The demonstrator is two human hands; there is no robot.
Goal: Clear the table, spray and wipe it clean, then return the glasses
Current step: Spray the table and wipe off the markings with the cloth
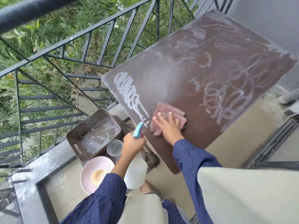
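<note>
Fingers [163, 118] of the right hand [168, 126] are spread flat, pressing a pinkish ribbed cloth [169, 113] onto the brown worktop [210, 62] near its near-left edge. Those of the left hand [133, 143] are wrapped around the neck of a white spray bottle [135, 173] with a blue trigger head [138, 130]; the bottle hangs just off the worktop's left edge, its nozzle pointing toward the surface.

Whitish scribbles, loops and ring marks cover most of the worktop, with a dense coil close to its left edge and a tangle toward the right corner; the patch beside the cloth looks darker and cleaner.

Down on the floor, just beside the worktop's left edge, sits a brown perforated basket [77, 136]. Touching or nearly touching its near side stands a clear glass [114, 147]; a second glass [118, 157] is mostly hidden behind the left wrist. A pink plate [87, 168] carrying a small bowl [97, 176] lies beside them. Dark railing [80, 50] backs the scene.
</note>
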